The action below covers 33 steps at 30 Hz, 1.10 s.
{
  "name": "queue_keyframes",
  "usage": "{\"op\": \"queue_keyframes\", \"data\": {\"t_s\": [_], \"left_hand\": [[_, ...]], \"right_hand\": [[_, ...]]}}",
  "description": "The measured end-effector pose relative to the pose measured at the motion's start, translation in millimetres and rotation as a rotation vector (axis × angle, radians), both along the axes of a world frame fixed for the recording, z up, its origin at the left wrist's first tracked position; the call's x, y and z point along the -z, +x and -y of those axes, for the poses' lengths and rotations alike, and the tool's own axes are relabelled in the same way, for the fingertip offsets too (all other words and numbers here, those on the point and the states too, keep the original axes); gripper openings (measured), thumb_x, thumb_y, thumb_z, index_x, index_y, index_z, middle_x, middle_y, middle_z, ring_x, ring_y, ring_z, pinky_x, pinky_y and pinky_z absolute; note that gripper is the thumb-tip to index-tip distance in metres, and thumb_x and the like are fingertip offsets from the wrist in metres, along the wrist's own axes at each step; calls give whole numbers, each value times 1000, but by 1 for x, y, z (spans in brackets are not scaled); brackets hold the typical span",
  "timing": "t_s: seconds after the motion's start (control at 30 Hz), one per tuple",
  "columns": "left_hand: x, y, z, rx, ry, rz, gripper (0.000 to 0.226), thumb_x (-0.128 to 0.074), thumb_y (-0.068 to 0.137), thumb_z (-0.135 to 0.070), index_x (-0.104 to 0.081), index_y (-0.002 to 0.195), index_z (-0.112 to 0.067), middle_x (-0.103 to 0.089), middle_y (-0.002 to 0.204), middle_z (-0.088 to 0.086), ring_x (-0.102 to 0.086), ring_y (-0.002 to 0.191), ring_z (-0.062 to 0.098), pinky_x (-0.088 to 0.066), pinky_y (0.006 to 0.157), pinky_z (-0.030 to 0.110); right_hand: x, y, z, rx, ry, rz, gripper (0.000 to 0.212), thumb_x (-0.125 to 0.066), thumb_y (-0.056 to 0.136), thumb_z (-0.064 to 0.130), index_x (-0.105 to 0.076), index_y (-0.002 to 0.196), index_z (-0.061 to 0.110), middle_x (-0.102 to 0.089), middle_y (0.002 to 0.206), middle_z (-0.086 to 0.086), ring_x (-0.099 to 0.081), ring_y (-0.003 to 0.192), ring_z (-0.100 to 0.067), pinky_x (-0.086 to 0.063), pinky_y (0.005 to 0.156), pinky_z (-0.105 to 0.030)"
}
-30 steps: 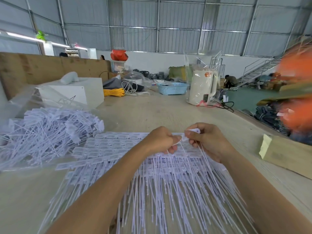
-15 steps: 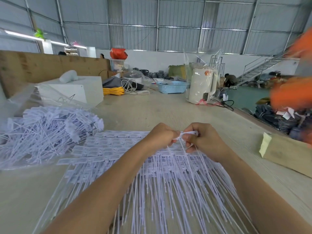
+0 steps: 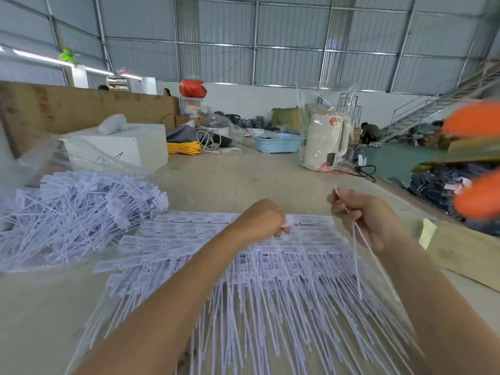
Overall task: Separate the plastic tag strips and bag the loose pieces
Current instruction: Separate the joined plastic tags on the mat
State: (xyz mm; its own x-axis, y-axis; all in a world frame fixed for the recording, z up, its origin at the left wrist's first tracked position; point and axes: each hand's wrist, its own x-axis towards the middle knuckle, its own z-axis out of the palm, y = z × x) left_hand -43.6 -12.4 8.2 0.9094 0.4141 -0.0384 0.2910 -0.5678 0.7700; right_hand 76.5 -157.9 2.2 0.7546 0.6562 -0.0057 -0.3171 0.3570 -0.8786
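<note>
Rows of joined white plastic tag strips [image 3: 205, 247] lie spread on the table, their thin tails pointing toward me. My left hand [image 3: 263, 221] pinches the head of a tag [image 3: 287, 223] at the top row of the strips. My right hand [image 3: 368, 219] is raised to the right and holds loose separated tags [image 3: 357, 255], whose tails hang down from the fist. A clear plastic bag [image 3: 73, 209] full of loose tags lies at the left of the table.
A wooden block [image 3: 460, 255] sits at the table's right edge. Farther back stand a white box [image 3: 121, 147], yellow cord [image 3: 184, 148], a blue basket [image 3: 278, 142] and a bagged white kettle [image 3: 326, 142]. Blurred orange shapes [image 3: 479, 158] pass at far right.
My hands were together pinching one tag at the top row. Now my right hand has pulled away to the right with the loose tags while my left stays on the strips.
</note>
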Motion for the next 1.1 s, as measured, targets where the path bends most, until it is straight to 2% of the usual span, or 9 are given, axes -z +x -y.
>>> {"op": "queue_keyframes", "data": {"t_s": [0.17,0.37,0.47,0.53,0.57,0.63,0.77,0.9,1.1], "left_hand": [[6,-8,-4,118,65,-48,17,-43,91,1,-57,82,-2,-50,68,3,-50,61,16,-41,57,23],[8,-9,-8,137,75,-14,25,-46,90,0,-45,110,-15,-54,98,5,-58,67,11,-46,60,22],[8,-13,-15,145,-6,-26,30,-49,90,-3,-42,117,-13,-60,102,13,-64,83,23,-51,78,36],[5,-17,-21,128,27,-48,18,-55,89,-10,-56,108,-9,-66,92,12,-64,86,24,-51,83,39],[4,-19,-24,127,55,-65,12,-57,90,-16,-64,92,-6,-66,79,9,-62,76,20,-52,76,34],[4,-21,-29,135,53,-90,33,-57,93,-24,-64,64,-9,-59,55,-2,-55,54,9,-47,56,20],[4,-22,-30,108,-57,-76,34,-53,96,-18,-60,65,-6,-55,51,0,-48,48,13,-39,49,22],[3,-19,-28,48,-39,-98,36,-52,96,-18,-55,61,-9,-46,52,3,-37,48,15,-27,49,23],[1,-15,-27,-12,-138,-158,40,-50,92,-15,-46,53,-13,-32,41,-3,-20,36,10,-15,39,17]], "right_hand": [[15,-36,-26,-135,-433,385,16,-56,90,5,-60,76,10,-58,65,-3,-55,52,-8,-42,43,-17],[20,-48,-34,-191,-320,337,11,-58,90,2,-62,79,2,-71,72,-9,-70,65,-23,-56,56,-25],[24,-49,-38,-78,-382,485,8,-59,88,-1,-60,80,-2,-68,75,-18,-67,65,-27,-57,60,-32],[23,-46,-37,-26,-372,531,11,-60,87,-3,-58,76,-2,-63,75,-21,-63,60,-23,-55,57,-28],[23,-45,-37,-14,-366,553,13,-61,86,-3,-58,73,-1,-62,70,-19,-62,55,-19,-52,54,-24],[24,-43,-36,14,-368,621,15,-62,85,-2,-58,71,1,-60,60,-13,-57,47,-11,-47,50,-21],[26,-41,-39,-23,-342,645,3,-60,87,-2,-62,87,-4,-64,68,-13,-61,54,-12,-51,55,-18],[27,-42,-37,-109,-414,710,15,-57,90,0,-62,100,-10,-61,75,-16,-59,61,-18,-55,58,-20],[24,-51,-40,-27,-411,793,8,-56,88,-8,-54,83,-1,-55,72,-13,-62,54,-4,-53,55,-16]]}}
